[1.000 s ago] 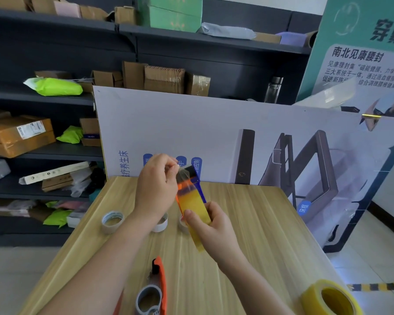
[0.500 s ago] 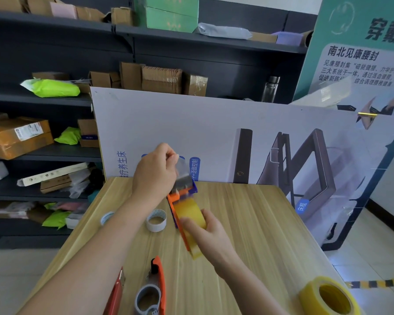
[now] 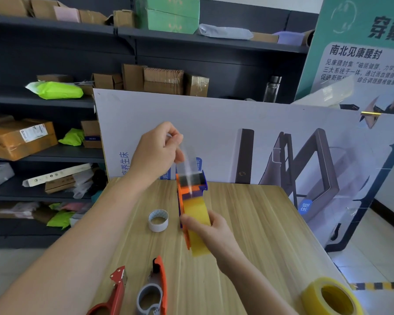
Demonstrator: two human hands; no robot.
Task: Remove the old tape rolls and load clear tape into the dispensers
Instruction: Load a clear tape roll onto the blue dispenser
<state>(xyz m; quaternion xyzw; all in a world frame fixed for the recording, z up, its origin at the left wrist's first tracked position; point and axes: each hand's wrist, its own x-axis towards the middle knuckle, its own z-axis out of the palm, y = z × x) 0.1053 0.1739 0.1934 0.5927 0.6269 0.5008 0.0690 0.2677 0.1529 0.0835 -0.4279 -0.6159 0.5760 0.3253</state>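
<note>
My right hand (image 3: 210, 230) grips an orange and blue tape dispenser (image 3: 190, 189) loaded with a yellowish clear tape roll (image 3: 197, 226), held above the wooden table (image 3: 248, 235). My left hand (image 3: 156, 153) pinches the free end of the clear tape strip (image 3: 187, 162) and holds it stretched up from the dispenser's front. A used white tape core (image 3: 158, 220) lies on the table left of the dispenser. A second full clear tape roll (image 3: 331, 297) sits at the table's near right corner.
Two more dispensers lie near the front edge: an orange one with a grey core (image 3: 154, 292) and a red one (image 3: 114, 294). A large printed board (image 3: 259, 142) stands behind the table. Dark shelves with boxes (image 3: 43, 98) fill the left and back.
My left hand has pulled the tape strip upward, lengthening it. The dispenser in my right hand has tilted so its front points away, and the white core is now uncovered.
</note>
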